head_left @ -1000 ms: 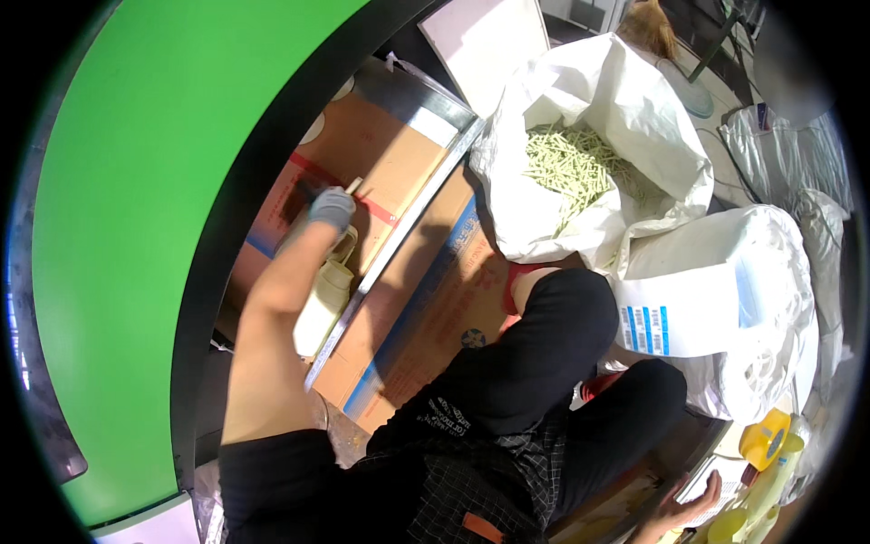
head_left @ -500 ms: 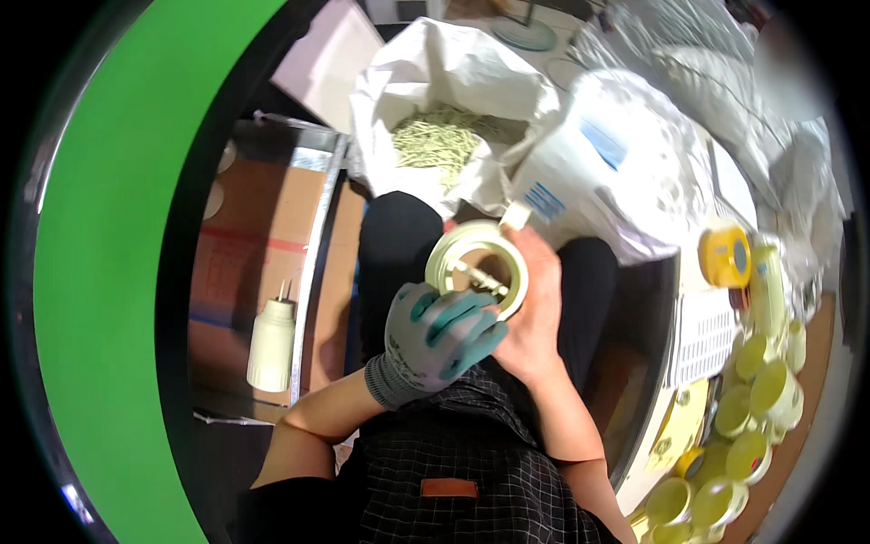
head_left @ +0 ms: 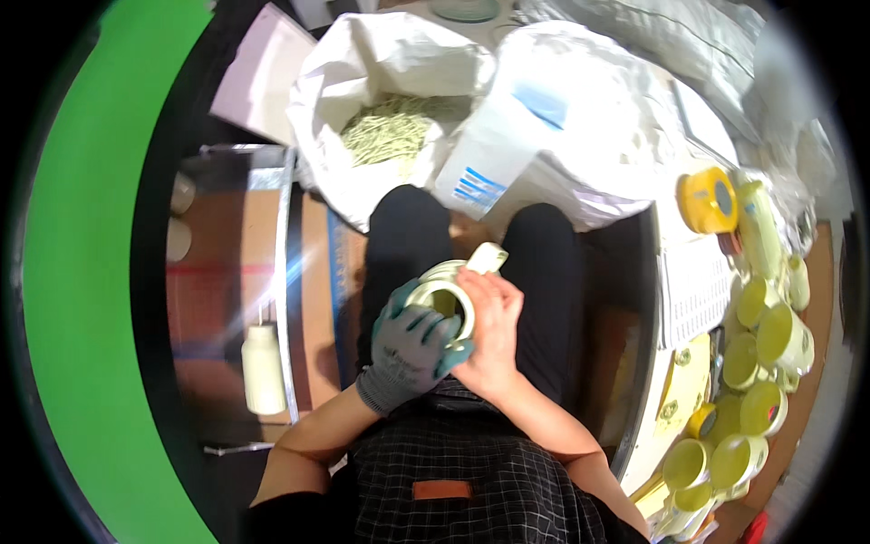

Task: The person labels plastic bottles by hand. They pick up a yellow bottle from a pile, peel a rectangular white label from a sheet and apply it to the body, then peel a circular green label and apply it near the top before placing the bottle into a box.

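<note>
Above my lap I hold a hollow, pale yellow-green plastic housing (head_left: 462, 308) with a round opening and a short tab at its far side. My left hand (head_left: 410, 349), in a grey knitted glove with teal coating, is wrapped round the near left side of the rim. My bare right hand (head_left: 489, 331) grips its right side, fingers closed near the tab. The inside of the housing is mostly dark. Left of my legs, a pale bottle-shaped plastic part (head_left: 263, 370) with thin prongs on top lies in the carton (head_left: 222, 313).
Beyond my knees stand a white sack (head_left: 317, 136) of thin pale plastic pieces and a white plastic bag (head_left: 589, 172). Several pale cups (head_left: 759, 408) crowd the bench at right, near a roll of yellow tape (head_left: 708, 201) and a printed sheet (head_left: 693, 295). A green surface (head_left: 82, 290) runs along the left.
The view has shifted, so the sacks sit further left. The housing has been turned and drawn closer to my body, its opening now facing more toward me. Both hands still hold it.
</note>
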The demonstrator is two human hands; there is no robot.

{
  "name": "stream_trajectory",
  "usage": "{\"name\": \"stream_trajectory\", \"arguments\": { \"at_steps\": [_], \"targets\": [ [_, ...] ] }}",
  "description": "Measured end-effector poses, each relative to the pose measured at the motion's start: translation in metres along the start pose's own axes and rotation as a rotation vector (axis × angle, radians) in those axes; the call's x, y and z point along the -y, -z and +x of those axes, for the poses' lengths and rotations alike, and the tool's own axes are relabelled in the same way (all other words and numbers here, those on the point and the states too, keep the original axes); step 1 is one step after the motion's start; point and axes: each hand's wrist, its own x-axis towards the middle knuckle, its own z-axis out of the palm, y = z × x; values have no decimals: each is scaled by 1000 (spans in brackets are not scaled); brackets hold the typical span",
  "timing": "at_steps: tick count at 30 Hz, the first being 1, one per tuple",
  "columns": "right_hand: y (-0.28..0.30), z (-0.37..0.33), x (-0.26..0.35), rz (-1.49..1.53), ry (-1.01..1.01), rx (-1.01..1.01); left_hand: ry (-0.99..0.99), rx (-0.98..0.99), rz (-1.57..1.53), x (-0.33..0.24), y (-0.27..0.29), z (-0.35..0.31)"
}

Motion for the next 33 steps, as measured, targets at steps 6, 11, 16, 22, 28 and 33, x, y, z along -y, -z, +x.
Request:
{"name": "stream_trajectory", "arguments": {
  "at_steps": [6, 11, 16, 22, 28, 33],
  "targets": [
    [-14, 34, 1, 203, 78, 7, 44, -283, 23, 18, 28, 22],
    [4, 138, 0, 142, 369, -70, 73, -381, -97, 65, 41, 86],
    [67, 165, -95, -93, 202, -384, -70, -537, 89, 61, 45, 98],
    [159, 213, -240, -927, -470, -185, 15, -161, -83, 3, 34, 62],
    [142, 167, -155, -374, -300, -212, 13, -273, -121, -5, -17, 34],
    [99, 85, -32, -162, 429, 305, -96, -189, -200, 2, -8, 39]
  ]
}}
